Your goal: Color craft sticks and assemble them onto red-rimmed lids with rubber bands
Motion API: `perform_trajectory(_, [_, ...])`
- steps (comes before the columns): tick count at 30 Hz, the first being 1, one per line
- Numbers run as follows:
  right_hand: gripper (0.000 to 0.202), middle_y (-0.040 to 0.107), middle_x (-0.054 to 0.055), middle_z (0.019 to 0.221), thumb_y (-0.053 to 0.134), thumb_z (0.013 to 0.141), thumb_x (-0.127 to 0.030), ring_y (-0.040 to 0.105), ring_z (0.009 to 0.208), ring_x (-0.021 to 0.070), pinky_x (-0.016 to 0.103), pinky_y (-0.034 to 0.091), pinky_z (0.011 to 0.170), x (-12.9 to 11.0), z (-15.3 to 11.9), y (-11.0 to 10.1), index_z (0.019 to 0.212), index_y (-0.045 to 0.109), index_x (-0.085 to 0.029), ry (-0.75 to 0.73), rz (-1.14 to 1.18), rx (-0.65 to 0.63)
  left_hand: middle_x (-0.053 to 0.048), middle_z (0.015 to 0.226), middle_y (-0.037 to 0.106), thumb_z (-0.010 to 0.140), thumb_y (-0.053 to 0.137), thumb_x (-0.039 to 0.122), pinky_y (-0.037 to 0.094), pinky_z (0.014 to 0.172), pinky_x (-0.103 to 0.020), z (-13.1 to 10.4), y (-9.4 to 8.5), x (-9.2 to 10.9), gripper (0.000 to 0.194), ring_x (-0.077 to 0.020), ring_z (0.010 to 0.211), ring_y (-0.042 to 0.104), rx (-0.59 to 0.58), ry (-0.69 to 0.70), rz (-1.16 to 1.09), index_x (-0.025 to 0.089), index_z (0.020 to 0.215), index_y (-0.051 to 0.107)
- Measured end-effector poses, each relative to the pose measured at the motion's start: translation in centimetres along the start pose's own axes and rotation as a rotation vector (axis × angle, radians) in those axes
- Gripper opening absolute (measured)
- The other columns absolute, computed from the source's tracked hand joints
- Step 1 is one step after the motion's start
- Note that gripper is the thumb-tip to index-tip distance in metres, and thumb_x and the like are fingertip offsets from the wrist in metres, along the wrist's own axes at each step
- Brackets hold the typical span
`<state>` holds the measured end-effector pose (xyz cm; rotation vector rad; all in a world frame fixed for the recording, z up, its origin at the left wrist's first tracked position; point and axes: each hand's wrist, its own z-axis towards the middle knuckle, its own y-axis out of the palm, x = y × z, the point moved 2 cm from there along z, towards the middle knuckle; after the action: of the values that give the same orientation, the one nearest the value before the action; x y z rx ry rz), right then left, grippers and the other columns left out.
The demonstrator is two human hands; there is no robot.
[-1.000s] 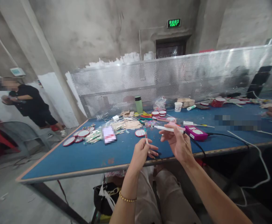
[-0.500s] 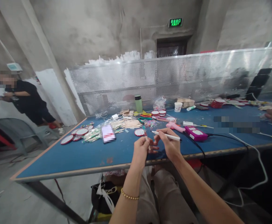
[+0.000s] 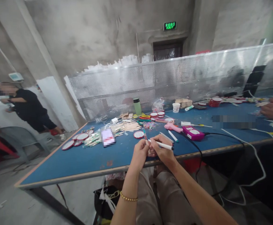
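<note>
Your left hand (image 3: 140, 153) is pinching a coloured stick (image 3: 144, 133) above the table (image 3: 80, 164), probably for keeping it steady; your right hand (image 3: 163, 153) is gripping a pen (image 3: 162, 144) with closed fingers, its tip pointing at the stick.

From afar I see a rough grey wall (image 3: 85, 34), a lit green exit sign (image 3: 170, 26), a perforated silver metal panel (image 3: 117, 86) behind the blue-topped counter (image 3: 66, 164), and a grey plastic chair (image 3: 10, 139) on grey floor (image 3: 24, 209).
</note>
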<state>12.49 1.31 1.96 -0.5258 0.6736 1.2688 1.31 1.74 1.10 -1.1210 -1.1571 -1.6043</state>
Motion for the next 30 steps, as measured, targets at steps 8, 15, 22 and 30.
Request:
perform_trajectory(8, [0.016, 0.063, -0.002, 0.054, 0.057, 0.083, -0.027, 0.057, 0.045, 0.0118, 0.023, 0.046, 0.045, 0.38, -0.02, -0.54, 0.069, 0.061, -0.02, -0.023, -0.041, -0.008, 0.005, 0.055, 0.052, 0.063, 0.072, 0.057, 0.05, 0.051, -0.026, -0.17, 0.17, -0.09, 0.046, -0.01, 0.048, 0.051, 0.055, 0.023, 0.099, 0.016, 0.066, 0.052])
perform_trajectory(15, [0.019, 0.064, -0.001, 0.059, 0.058, 0.084, -0.027, 0.056, 0.051, 0.0117, 0.023, 0.045, 0.048, 0.69, -0.15, -0.55, 0.069, 0.063, -0.019, -0.056, -0.067, -0.023, 0.005, 0.055, 0.047, 0.067, 0.066, 0.058, 0.047, 0.051, -0.025, -0.54, 0.44, 0.49, 0.045, -0.01, 0.051, 0.046, 0.061, 0.093, 0.18, 0.018, 0.063, 0.047])
perform_trajectory(22, [0.017, 0.063, -0.001, 0.058, 0.058, 0.084, -0.027, 0.056, 0.051, 0.012, 0.023, 0.044, 0.048, 0.41, -0.22, -0.7, 0.072, 0.066, -0.019, -0.048, -0.087, -0.063, 0.004, 0.059, 0.046, 0.077, 0.058, 0.05, 0.036, 0.054, -0.021, -0.39, 0.02, 0.26, 0.037, -0.0103, 0.059, 0.041, 0.091, 0.226, 0.363, 0.017, 0.063, 0.048])
perform_trajectory(30, [0.016, 0.064, 0.0, 0.059, 0.058, 0.084, -0.027, 0.057, 0.051, 0.0123, 0.023, 0.046, 0.048, 0.52, -0.24, -0.69, 0.072, 0.066, -0.02, -0.053, -0.093, -0.059, 0.004, 0.059, 0.045, 0.08, 0.054, 0.048, 0.032, 0.056, -0.023, -0.28, -0.15, 0.04, 0.036, -0.011, 0.06, 0.038, 0.076, 0.222, 0.418, 0.018, 0.063, 0.046])
